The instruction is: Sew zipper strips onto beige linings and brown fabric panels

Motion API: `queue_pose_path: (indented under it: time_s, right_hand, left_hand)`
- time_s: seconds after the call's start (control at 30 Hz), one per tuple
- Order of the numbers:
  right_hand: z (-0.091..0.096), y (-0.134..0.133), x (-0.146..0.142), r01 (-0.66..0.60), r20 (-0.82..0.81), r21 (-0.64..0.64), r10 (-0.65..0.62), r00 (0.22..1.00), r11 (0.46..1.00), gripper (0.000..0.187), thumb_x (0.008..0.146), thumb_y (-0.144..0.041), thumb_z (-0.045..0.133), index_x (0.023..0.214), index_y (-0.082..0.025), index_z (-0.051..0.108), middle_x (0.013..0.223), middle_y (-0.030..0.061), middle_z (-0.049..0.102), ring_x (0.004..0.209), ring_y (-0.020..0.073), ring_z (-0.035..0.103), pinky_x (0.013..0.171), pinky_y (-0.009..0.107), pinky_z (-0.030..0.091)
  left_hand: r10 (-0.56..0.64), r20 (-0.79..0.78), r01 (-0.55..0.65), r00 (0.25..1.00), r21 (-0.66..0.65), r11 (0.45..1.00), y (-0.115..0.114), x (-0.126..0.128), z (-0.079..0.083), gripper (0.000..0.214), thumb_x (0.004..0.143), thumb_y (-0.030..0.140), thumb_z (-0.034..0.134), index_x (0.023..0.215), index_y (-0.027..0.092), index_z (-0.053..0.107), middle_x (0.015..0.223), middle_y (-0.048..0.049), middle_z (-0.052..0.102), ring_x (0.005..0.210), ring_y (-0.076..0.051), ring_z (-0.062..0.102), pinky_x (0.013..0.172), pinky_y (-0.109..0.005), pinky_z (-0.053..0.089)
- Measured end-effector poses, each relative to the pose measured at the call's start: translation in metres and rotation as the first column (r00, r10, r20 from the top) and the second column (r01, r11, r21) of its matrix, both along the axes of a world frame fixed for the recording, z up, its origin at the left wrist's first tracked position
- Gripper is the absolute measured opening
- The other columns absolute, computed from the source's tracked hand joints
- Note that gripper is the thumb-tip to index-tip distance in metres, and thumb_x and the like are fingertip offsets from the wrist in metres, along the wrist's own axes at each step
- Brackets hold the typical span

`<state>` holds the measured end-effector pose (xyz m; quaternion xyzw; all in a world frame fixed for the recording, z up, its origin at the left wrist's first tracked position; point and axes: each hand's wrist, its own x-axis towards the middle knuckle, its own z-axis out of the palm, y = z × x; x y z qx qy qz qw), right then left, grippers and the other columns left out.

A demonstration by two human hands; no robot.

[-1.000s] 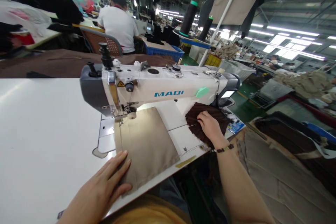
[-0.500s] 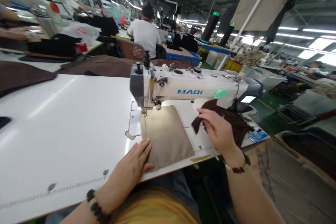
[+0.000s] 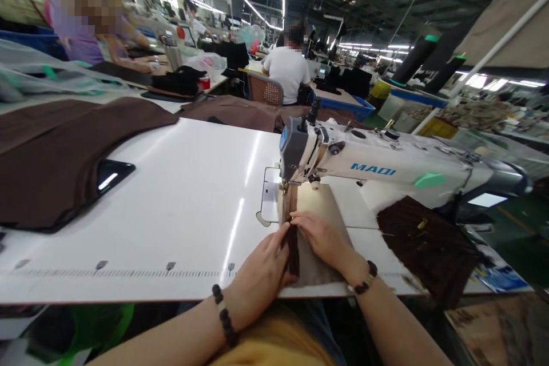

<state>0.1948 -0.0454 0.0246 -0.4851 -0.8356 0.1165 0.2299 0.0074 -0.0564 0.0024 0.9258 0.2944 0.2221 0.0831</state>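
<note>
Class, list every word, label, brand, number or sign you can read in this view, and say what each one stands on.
"MAQI": blue capitals on the arm of the white sewing machine.
Ruler scale on the white table: figures too small to read.
Blue printed sheet: too blurred to read.

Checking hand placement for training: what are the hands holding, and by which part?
The left hand and right hand hold a dark brown fabric strip from either side, along its length, on a beige fabric panel.

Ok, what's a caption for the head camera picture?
Left hand and right hand press brown fabric onto beige cloth at a sewing machine.
</note>
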Motion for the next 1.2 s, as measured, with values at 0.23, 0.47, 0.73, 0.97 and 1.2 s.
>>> queue_pose_path:
  time_s: [0.23, 0.47, 0.73, 0.97, 1.2]
  right_hand:
    - [-0.010, 0.030, -0.002, 0.145, 0.016, -0.027, -0.145, 0.989, 0.989, 0.033, 0.085, -0.014, 0.040, 0.115, -0.013, 0.053, 0.124, 0.0129, 0.050, 0.114, 0.0218, 0.048, 0.098, 0.042, 0.041]
    - [-0.024, 0.031, -0.004, 0.148, -0.036, -0.001, -0.148, 0.988, 0.989, 0.036, 0.088, -0.019, 0.034, 0.121, -0.012, 0.048, 0.129, 0.0154, 0.044, 0.122, 0.0207, 0.040, 0.103, 0.045, 0.033]
    - [-0.015, 0.027, 0.003, 0.045, -0.054, -0.040, -0.047, 0.997, 0.998, 0.011, 0.084, -0.026, 0.048, 0.083, -0.018, 0.055, 0.125, 0.0090, 0.049, 0.121, 0.0217, 0.040, 0.104, 0.050, 0.026]
    - [-0.016, 0.014, -0.001, 0.073, -0.059, -0.050, -0.076, 0.995, 0.996, 0.016, 0.087, -0.022, 0.042, 0.072, -0.017, 0.045, 0.121, 0.0120, 0.050, 0.118, 0.0216, 0.043, 0.102, 0.051, 0.027]
    - [-0.010, -0.022, 0.000, 0.009, -0.040, -0.134, -0.014, 0.999, 0.991, 0.023, 0.090, -0.025, 0.037, 0.072, -0.017, 0.048, 0.126, 0.0087, 0.049, 0.125, 0.0209, 0.036, 0.106, 0.052, 0.018]
  left_hand:
    - [-0.024, -0.060, 0.026, 0.998, 0.039, 0.999, -0.001, 0.001, 0.003, 0.047, 0.072, 0.030, 0.070, 0.107, 0.003, 0.054, 0.118, -0.0195, 0.052, 0.108, -0.030, 0.051, 0.093, -0.042, 0.045]
    - [-0.006, -0.031, 0.007, 0.999, 0.048, 0.999, -0.002, 0.001, -0.001, 0.050, 0.068, 0.034, 0.073, 0.103, 0.003, 0.056, 0.111, -0.0189, 0.055, 0.107, -0.029, 0.051, 0.092, -0.041, 0.046]
    - [0.031, -0.061, -0.029, 0.998, 0.039, 0.999, -0.002, 0.004, -0.001, 0.059, 0.063, 0.037, 0.076, 0.105, 0.000, 0.055, 0.111, -0.0162, 0.055, 0.103, -0.027, 0.051, 0.093, -0.036, 0.045]
    - [-0.005, -0.042, 0.010, 0.999, 0.101, 0.995, -0.009, 0.000, -0.004, 0.056, 0.060, 0.044, 0.075, 0.096, 0.004, 0.060, 0.105, -0.0122, 0.058, 0.098, -0.025, 0.052, 0.094, -0.037, 0.043]
    - [-0.121, -0.036, 0.124, 0.992, 0.073, 0.990, -0.023, -0.014, -0.009, 0.037, 0.074, 0.043, 0.066, 0.090, 0.011, 0.061, 0.105, -0.0061, 0.057, 0.098, -0.020, 0.050, 0.102, -0.035, 0.033]
